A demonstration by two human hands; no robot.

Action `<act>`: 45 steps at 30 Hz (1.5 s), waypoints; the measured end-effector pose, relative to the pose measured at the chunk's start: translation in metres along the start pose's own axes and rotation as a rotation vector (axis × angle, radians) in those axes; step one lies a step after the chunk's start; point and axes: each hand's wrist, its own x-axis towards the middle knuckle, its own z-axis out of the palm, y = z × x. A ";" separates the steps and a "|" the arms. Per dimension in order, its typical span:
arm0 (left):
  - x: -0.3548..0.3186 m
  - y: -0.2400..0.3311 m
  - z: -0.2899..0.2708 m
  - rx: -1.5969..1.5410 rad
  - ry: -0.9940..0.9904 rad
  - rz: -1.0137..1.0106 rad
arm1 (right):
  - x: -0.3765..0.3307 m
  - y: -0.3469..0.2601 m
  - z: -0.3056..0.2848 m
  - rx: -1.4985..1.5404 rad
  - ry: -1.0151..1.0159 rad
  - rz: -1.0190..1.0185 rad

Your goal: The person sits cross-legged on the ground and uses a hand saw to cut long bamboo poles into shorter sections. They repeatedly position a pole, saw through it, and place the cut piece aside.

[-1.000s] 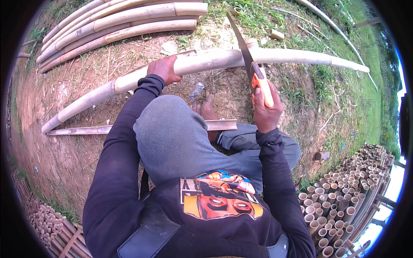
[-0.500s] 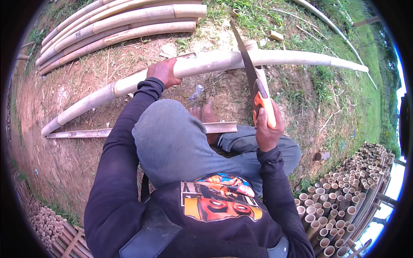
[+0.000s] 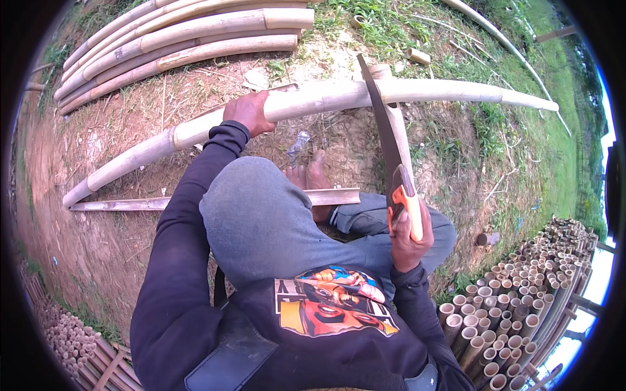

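One long bamboo pole [image 3: 326, 98], left hand [image 3: 248, 112] clasped over its top; right hand [image 3: 407, 238] fisted around orange-handled handsaw [image 3: 391, 156], blade crossing the pole.

This is open ground, no walls or roof. The bare reddish-brown dirt patch [image 3: 78, 215] spreads underfoot, littered with dry straw and thin twigs. Beyond it, toward the far right, lies a stretch of green grass [image 3: 541, 150], brighter the farther it runs from the dirt. At the far edge of the dirt lies a row of long pale-yellow bamboo poles [image 3: 189, 39], set side by side on the ground. On the near right of the dirt is a stack of short cut bamboo tubes [image 3: 521, 306], hollow ends facing out. A smaller heap of thin cut bamboo ends [image 3: 65, 339] sits at its near left. Daylight is even and soft, without hard shadows.
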 end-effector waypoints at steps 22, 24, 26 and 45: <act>0.000 0.004 -0.006 0.017 -0.044 -0.025 | 0.062 -0.023 0.016 -0.130 0.023 0.110; 0.000 0.003 -0.002 0.022 -0.024 -0.019 | 0.018 -0.041 -0.008 -0.115 0.014 -0.136; 0.001 0.002 0.001 0.009 -0.012 -0.013 | -0.002 -0.055 -0.014 -0.166 0.003 -0.054; 0.005 0.001 -0.004 -0.034 -0.091 -0.030 | 0.039 -0.030 0.019 -0.093 0.018 -0.107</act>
